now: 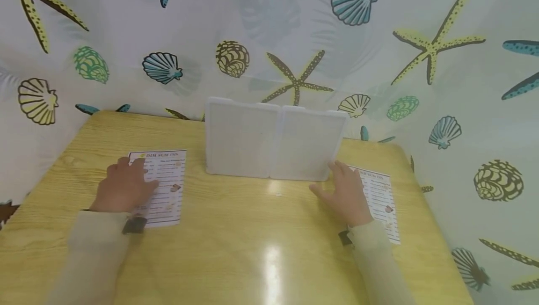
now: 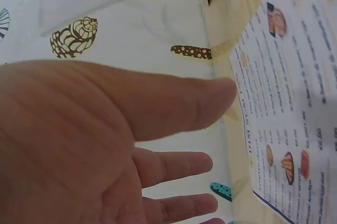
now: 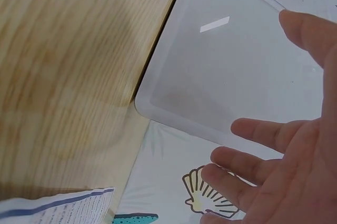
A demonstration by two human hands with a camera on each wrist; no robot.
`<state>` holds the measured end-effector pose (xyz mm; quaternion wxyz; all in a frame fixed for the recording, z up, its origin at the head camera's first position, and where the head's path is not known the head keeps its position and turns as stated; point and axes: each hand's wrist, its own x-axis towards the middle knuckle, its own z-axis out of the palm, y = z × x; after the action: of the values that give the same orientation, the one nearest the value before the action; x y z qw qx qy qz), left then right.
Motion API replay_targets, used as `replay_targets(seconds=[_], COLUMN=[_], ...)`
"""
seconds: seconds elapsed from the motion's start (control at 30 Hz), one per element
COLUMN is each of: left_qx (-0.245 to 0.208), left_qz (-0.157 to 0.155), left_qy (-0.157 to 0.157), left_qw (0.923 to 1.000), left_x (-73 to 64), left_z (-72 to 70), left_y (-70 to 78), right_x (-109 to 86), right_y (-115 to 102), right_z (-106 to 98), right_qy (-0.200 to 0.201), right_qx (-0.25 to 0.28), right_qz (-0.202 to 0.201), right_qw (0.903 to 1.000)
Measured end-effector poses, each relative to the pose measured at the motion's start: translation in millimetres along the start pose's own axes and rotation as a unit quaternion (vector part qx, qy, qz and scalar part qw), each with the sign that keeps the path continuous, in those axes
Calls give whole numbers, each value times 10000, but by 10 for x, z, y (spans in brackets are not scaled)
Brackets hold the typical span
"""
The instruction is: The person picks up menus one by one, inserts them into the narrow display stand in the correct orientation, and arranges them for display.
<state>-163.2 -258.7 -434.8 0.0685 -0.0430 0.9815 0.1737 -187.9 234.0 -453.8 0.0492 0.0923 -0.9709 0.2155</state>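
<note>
My left hand (image 1: 124, 185) hovers over the left part of a printed "DIM SUM INN" menu sheet (image 1: 168, 202), fingers extended and thumb out to the side. In the left wrist view its palm is bare, with the menu (image 2: 295, 77) beyond the thumb tip. Near the lower right corner of a white, two-panel plastic folder (image 1: 240, 141), my right hand (image 1: 348, 199) is spread and holds nothing. The folder stands upright, unfolded like a book. Partly behind my right hand lies a second menu sheet (image 1: 381, 202). The right wrist view shows the fingers spread in front of the folder (image 3: 210, 66).
The folder and both sheets are on a light wood table (image 1: 227, 239) with rounded far corners. Behind it hangs a white sheet (image 1: 198, 15) printed with shells and starfish, continuing down the right side.
</note>
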Motion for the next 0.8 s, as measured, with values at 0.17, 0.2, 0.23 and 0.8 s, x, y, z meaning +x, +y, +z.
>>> replay_targets(seconds=[0.17,0.2,0.23,0.8], left_qx=[4,26,42,41], left_qz=[-201,-286,-358,-819], left_qy=[-164,-224,-271,-580], left_qw=[9997,9993,9990,9949], left_x=[55,64,72,55], left_z=[20,16,10,-36], left_y=[-153,-183,-213,-413], right_x=[1,-2,-5,-5], right_y=[6,6,8,20], right_z=[12,12,14,57], right_qy=[-16,-28,-41,176], right_qx=[-25,-17,-6,-4], right_qz=[-38,-35,-29,120], right_qw=[10000,10000,10000,9998])
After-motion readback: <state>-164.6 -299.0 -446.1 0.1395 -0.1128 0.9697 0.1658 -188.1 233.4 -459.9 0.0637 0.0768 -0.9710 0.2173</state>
